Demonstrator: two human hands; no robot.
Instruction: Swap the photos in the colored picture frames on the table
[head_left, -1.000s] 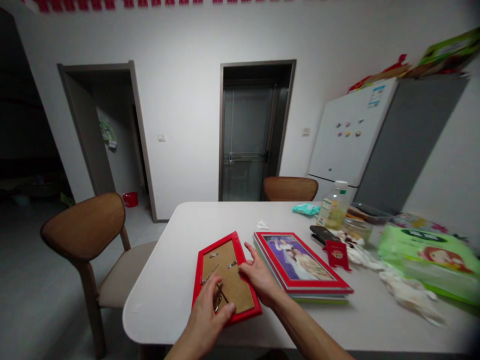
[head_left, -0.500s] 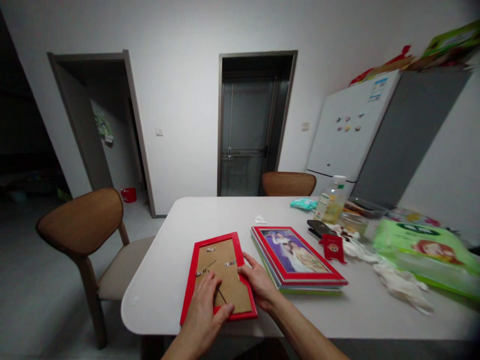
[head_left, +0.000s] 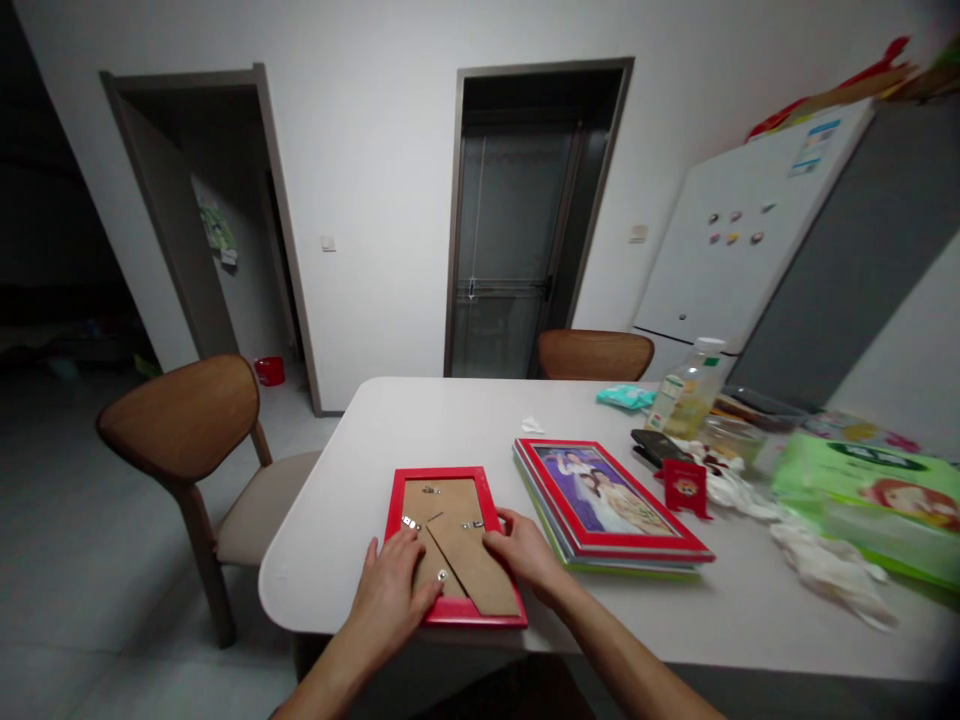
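Observation:
Face down on the table (head_left: 360, 440) lies a red picture frame (head_left: 475, 611), its brown backing board showing small metal clips and a slanted support leg (head_left: 480, 572). My left hand (head_left: 394, 582) rests over the frame's lower left side, fingers apart, thumb on the backing near a small metal fitting. With my right hand (head_left: 525, 550) I grip the right rim, thumb on the backing and fingers along the outer edge. Just right of that hand is a stack of framed pictures (head_left: 600, 495), topped by a red-framed photo of people against purple.
Right of the stack are a small red stand (head_left: 685, 488), a black object (head_left: 658, 447), crumpled white gloves (head_left: 829, 570), a bottle (head_left: 686, 390) and a green package (head_left: 862, 490). A teal packet (head_left: 625, 398) lies behind. Chairs stand left (head_left: 184, 415) and beyond (head_left: 596, 354).
The frame now sits straighter and flatter on the table. My left hand has shifted left, uncovering the support leg and a metal fitting. The head view has turned slightly.

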